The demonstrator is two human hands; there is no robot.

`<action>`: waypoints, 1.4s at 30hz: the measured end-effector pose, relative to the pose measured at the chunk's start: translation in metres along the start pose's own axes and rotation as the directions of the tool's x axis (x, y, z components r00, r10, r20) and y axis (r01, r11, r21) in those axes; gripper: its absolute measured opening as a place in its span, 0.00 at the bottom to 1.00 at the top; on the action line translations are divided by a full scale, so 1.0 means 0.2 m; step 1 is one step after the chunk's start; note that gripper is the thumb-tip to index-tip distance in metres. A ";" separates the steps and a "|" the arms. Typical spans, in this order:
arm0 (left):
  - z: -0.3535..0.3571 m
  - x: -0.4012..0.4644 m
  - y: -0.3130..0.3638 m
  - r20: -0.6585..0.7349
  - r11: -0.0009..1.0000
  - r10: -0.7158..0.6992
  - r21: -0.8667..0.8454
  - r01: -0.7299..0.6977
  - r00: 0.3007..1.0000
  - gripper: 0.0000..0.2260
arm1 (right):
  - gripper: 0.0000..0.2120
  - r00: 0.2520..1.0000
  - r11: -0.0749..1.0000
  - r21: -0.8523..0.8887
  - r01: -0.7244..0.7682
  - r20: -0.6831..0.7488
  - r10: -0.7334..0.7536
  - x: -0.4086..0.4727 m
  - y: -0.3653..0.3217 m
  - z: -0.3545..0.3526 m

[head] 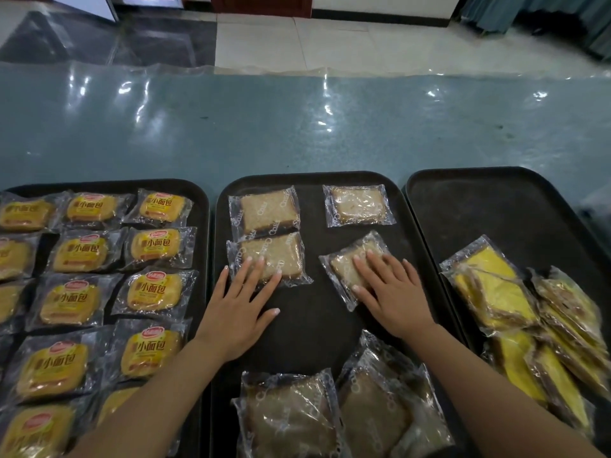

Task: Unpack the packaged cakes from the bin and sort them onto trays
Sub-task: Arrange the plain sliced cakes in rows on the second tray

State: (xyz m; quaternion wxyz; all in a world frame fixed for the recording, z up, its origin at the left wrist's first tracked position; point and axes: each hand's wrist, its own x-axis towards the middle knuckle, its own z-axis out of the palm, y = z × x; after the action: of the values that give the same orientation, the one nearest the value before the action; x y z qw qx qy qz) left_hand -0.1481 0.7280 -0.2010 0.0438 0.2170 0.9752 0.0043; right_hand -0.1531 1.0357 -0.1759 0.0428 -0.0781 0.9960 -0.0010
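Note:
Three dark trays lie side by side on a table. On the middle tray (310, 328) lie pale brown cakes in clear wrappers. My left hand (238, 309) rests flat with straight fingers on the lower-left cake (281, 251). A tilted cake (344, 266) lies under the spread fingers of my right hand (391, 292). Two more wrapped cakes lie at the back, one on the left (264, 208) and one on the right (358, 204). A loose pile of the same cakes (334, 414) sits at the tray's near end. No bin is in view.
The left tray (198, 206) holds rows of yellow-labelled small breads (155, 289). On the right tray (496, 206), yellow cake packs (515, 309) are heaped at the near end. The blue table (297, 133) is covered with clear plastic; tiled floor lies beyond.

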 end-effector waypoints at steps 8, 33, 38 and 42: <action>0.01 0.00 0.00 -0.018 1.000 0.002 -0.021 -0.002 1.000 0.28 | 0.35 0.992 0.988 0.093 -0.123 0.018 0.122 0.14 -0.08 0.05; -0.06 -0.39 0.08 0.006 0.984 0.093 -0.154 -0.091 0.996 0.26 | 0.30 0.962 0.945 0.213 0.249 0.062 -0.267 -0.32 -0.33 -0.16; -0.04 -0.64 0.06 0.051 0.982 0.150 -0.126 -0.142 0.987 0.25 | 0.32 0.865 0.864 0.268 0.426 0.160 -0.476 -0.57 -0.39 -0.14; -0.04 -0.69 0.09 0.074 0.995 0.096 -0.048 -0.092 0.993 0.25 | 0.39 0.823 0.849 0.181 0.496 0.215 -0.526 -0.67 -0.42 -0.09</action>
State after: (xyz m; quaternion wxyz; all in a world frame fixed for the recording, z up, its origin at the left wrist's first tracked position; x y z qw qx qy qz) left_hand -0.0166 0.6869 -0.1801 0.0857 0.2617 0.9611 0.0197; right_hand -0.0100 0.9728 -0.1451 0.1739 -0.3393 0.9225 -0.0605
